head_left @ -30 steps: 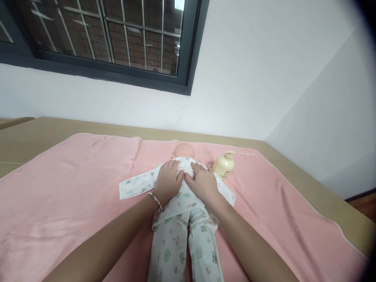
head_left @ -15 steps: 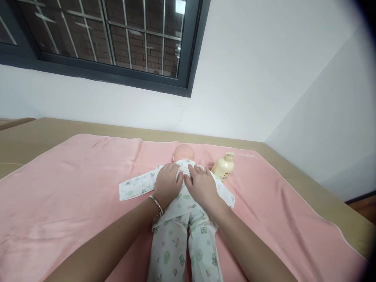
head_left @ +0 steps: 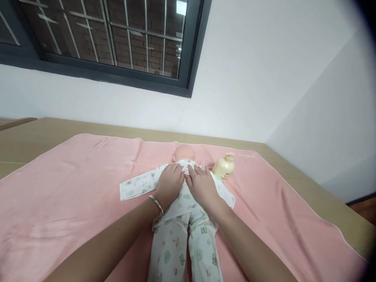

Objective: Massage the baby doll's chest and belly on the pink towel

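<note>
Head view: my left hand [head_left: 169,182] lies palm down on the upper body of the doll [head_left: 185,196], fingers close together; my right hand [head_left: 202,185] rests palm down beside it, fingers slightly spread, thumbs nearly meeting. Both arms reach forward, either side of the doll's legs, a bracelet [head_left: 156,205] round my left wrist. Since half a second ago my left fingers have slid inward; my right hand has hardly moved. Just beyond it sits the pump bottle [head_left: 223,168]; I can't see its contents. Beneath everything spreads the pink cloth [head_left: 73,188].
</note>
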The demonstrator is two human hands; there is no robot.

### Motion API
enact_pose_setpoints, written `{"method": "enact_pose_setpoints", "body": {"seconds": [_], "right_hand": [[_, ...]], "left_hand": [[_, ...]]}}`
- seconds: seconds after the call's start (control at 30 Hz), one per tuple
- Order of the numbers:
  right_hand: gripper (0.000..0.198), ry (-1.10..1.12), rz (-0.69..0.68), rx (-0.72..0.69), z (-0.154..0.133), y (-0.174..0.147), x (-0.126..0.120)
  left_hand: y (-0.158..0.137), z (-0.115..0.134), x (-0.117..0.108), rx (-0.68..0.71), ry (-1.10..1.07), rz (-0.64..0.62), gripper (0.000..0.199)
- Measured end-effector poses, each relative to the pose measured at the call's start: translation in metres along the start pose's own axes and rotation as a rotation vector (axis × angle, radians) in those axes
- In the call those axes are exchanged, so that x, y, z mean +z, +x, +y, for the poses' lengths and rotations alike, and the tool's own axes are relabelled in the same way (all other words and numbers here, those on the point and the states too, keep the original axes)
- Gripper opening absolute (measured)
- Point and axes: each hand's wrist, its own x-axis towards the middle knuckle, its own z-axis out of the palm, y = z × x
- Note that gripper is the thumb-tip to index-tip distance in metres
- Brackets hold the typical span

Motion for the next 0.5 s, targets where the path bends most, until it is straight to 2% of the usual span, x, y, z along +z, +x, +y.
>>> {"method": "enact_pose_setpoints", "body": {"seconds": [0.17,0.37,0.5], "right_hand": [[0.052,-0.003,0.032,0.051,-0.002,-0.001,0.002],[0.062,0.191,-0.057,0.078,0.013,0.008,0.01],[0.064,0.292,-0.071,0.063,0.016,0.009,0.006]], "left_hand": [[-0.002,0.002,-0.001,-0.102,0.021,0.028,0.014],[-0.003,-0.007,0.012,-0.17,-0.1,0.032,0.03],[-0.004,-0.01,0.014,-0.198,-0.161,0.006,0.034]]}}
